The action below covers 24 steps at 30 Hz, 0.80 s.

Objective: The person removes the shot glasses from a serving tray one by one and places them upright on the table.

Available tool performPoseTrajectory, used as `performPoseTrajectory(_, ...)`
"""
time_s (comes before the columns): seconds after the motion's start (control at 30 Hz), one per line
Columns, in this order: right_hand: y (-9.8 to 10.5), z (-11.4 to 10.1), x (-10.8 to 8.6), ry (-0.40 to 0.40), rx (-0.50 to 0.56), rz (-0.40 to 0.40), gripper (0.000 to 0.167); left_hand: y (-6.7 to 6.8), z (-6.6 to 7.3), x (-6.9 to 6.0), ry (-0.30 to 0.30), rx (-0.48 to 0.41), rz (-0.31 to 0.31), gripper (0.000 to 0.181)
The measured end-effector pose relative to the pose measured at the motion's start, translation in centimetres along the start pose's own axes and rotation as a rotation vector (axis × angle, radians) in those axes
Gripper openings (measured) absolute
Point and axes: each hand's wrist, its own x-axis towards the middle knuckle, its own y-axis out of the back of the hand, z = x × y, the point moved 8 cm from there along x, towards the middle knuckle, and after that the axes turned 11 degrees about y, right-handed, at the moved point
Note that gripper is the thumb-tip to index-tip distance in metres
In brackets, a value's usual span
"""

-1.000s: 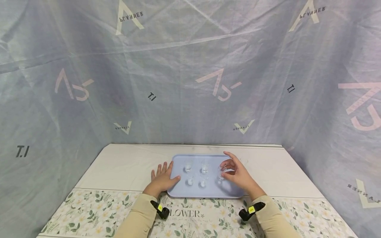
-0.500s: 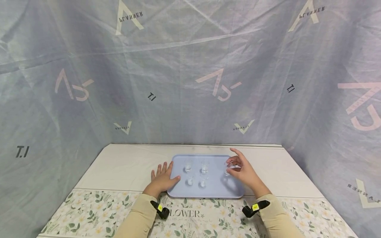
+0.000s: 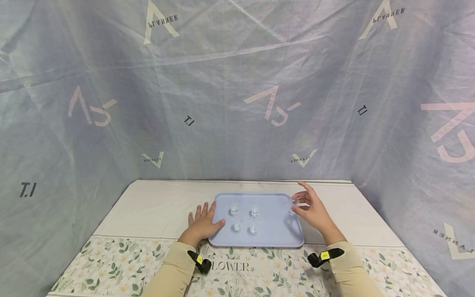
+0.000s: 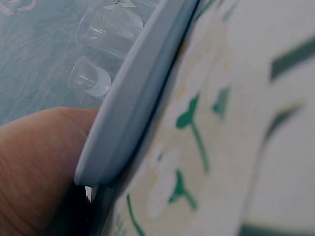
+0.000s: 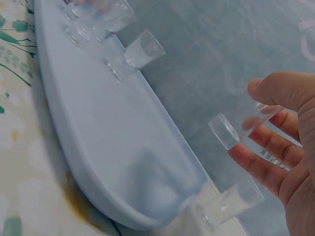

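A light blue tray (image 3: 271, 235) bears several small clear shot glasses, among them a back-left glass (image 3: 235, 207) and a front glass (image 3: 253, 228). My left hand (image 3: 202, 225) lies spread at the tray's left edge, thumb over the rim; the left wrist view shows the hand (image 4: 44, 157) against the tray's rim (image 4: 135, 83). Near the tray's back-right corner, my right hand (image 3: 313, 210) pinches another shot glass (image 5: 225, 132) between thumb and fingers, raised above the surface. Its upper part is partly covered by the fingers in the right wrist view.
One more clear glass (image 5: 231, 204) stands by the tray's right end in the right wrist view; my right hand seems to hide it in the head view. A floral cloth (image 3: 122, 264) lines the table front. Grey printed fabric (image 3: 237, 144) encloses the back and sides.
My right hand has carried the shot glass rightward and somewhat away, from over the tray's right part to its right edge. The left hand and the other glasses on the tray stay put.
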Motion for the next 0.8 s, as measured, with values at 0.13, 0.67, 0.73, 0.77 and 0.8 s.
performPoseTrajectory(0.13, 0.6, 0.0, 0.0, -0.020, -0.024, 0.001, 0.090, 0.3, 0.3, -0.5, 0.000, 0.003, -0.004, 0.087)
performPoseTrajectory(0.67, 3.1, -0.6, -0.2, -0.022, -0.090, 0.053, 0.088, 1.0, 0.9, -1.5, -0.001, -0.016, -0.008, 0.086)
performPoseTrajectory(0.73, 3.3, -1.6, -0.1, -0.032, -0.103, 0.057, 0.086, 1.1, 1.0, -1.6, -0.005, -0.019, -0.005, 0.085)
performPoseTrajectory(0.77, 3.4, -1.9, -0.1, -0.035, -0.110, 0.060, 0.085, 1.2, 1.1, -1.7, -0.005, -0.015, -0.008, 0.086)
performPoseTrajectory(0.8, 3.5, -2.2, -0.1, -0.040, -0.122, 0.061, 0.084, 1.2, 1.1, -1.8, -0.007, -0.015, -0.010, 0.086)
